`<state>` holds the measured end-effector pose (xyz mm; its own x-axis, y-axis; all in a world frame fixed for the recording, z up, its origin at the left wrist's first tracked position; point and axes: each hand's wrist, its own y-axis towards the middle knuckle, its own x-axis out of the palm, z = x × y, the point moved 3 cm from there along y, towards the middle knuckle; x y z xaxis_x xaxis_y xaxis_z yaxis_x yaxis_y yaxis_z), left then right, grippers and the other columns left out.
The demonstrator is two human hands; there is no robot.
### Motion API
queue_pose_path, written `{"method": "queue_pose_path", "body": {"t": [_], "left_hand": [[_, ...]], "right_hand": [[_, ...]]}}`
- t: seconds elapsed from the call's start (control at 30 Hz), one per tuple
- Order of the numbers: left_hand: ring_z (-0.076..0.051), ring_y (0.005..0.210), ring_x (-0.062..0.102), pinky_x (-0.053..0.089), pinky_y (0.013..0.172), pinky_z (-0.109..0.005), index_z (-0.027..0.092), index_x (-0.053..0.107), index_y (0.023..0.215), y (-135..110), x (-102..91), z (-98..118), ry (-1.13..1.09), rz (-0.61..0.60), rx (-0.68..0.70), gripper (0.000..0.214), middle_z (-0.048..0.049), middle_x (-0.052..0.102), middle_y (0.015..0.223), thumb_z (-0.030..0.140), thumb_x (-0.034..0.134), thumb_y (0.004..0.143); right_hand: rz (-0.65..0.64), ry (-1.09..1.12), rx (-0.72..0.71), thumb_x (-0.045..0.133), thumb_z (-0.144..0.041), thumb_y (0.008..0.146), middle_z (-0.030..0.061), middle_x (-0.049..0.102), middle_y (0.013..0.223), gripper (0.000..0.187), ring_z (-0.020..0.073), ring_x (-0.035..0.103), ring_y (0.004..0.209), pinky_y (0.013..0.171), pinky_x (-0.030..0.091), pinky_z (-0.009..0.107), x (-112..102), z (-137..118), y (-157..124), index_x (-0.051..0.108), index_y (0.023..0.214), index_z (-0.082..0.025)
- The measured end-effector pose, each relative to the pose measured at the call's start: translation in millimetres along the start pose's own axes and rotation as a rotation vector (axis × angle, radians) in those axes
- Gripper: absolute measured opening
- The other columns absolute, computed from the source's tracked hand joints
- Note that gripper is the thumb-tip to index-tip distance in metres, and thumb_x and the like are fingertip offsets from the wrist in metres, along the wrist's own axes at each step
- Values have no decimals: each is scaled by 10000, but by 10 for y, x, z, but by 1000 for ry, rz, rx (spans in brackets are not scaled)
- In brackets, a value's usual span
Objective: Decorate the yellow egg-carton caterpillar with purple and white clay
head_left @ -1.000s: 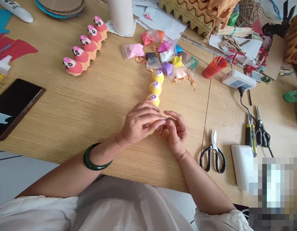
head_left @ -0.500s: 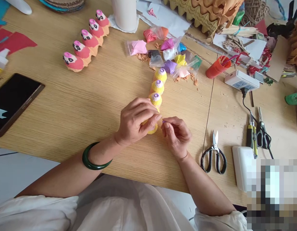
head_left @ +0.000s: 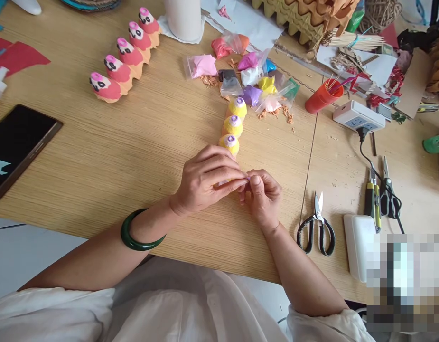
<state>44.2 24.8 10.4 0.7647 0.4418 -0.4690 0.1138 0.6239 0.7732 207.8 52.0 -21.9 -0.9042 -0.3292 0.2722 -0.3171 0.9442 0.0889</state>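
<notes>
A row of yellow egg-carton cups [head_left: 232, 124] with purple tops lies on the wooden table [head_left: 116, 152], running from the clay bags toward me. My left hand [head_left: 205, 178] curls over the nearest cup of the row and hides most of it. My right hand [head_left: 262, 194] is closed in a pinch at the left hand's fingertips, with a tiny purple bit of clay between its thumb and forefinger. The two hands touch at the fingertips.
A row of pink egg-carton figures [head_left: 123, 57] stands at back left. Small bags of coloured clay [head_left: 247, 78] lie behind the yellow row. Black scissors [head_left: 317, 228], a white case [head_left: 359, 244], pliers [head_left: 388, 190], a power strip [head_left: 358, 116], a red cup [head_left: 321, 97] sit right. A phone [head_left: 18, 145] lies left.
My right hand has moved back against the left hand's fingertips after drawing slightly apart. The view has shifted a little; the cups have not moved.
</notes>
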Motion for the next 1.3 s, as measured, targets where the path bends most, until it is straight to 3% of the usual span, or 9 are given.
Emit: {"method": "queue_pose_path", "body": {"t": [0.23,0.5,0.63,0.93,1.1,1.3], "left_hand": [[-194,1012,716,615,946,-351,223,778,1122,15,16,-10,1,26,-20,157,-26,818,1015,316,782,996],[-187,1000,730,617,929,-344,254,801,1054,-6,-14,-9,21,-39,-25,64,-4,823,971,262,765,1002],[-189,1012,732,605,939,-344,241,799,1096,-5,-9,-20,11,-26,-61,127,-24,825,1022,321,774,1002],[-187,968,717,597,903,-347,263,804,990,-9,-7,-21,34,-55,-81,189,-12,811,934,382,677,1061],[-184,950,722,598,895,-341,253,804,1013,4,-4,-16,27,-49,-73,197,-21,814,954,432,724,1030],[-163,924,727,597,900,-318,251,799,1002,0,3,-16,-23,-42,-75,131,-5,815,937,336,710,1045]], "right_hand": [[11,22,97,812,-523,927,-58,650,606,331,65,544,443,379,454,167,-9,2,33,727,841,-214],[-8,45,128,818,-506,923,-54,665,627,338,62,535,440,378,446,174,0,-20,37,709,795,-212],[-3,20,159,806,-557,917,-63,640,608,370,59,501,419,377,439,183,-7,-11,34,709,822,-213],[-45,48,162,820,-560,901,-60,651,615,400,61,526,414,358,439,175,8,-20,54,681,780,-205],[-63,19,184,783,-596,920,-61,648,611,423,63,531,409,373,449,180,0,17,40,670,800,-207],[-82,63,167,777,-545,946,-55,668,634,375,64,560,428,395,480,180,-14,28,39,697,821,-201]]}}
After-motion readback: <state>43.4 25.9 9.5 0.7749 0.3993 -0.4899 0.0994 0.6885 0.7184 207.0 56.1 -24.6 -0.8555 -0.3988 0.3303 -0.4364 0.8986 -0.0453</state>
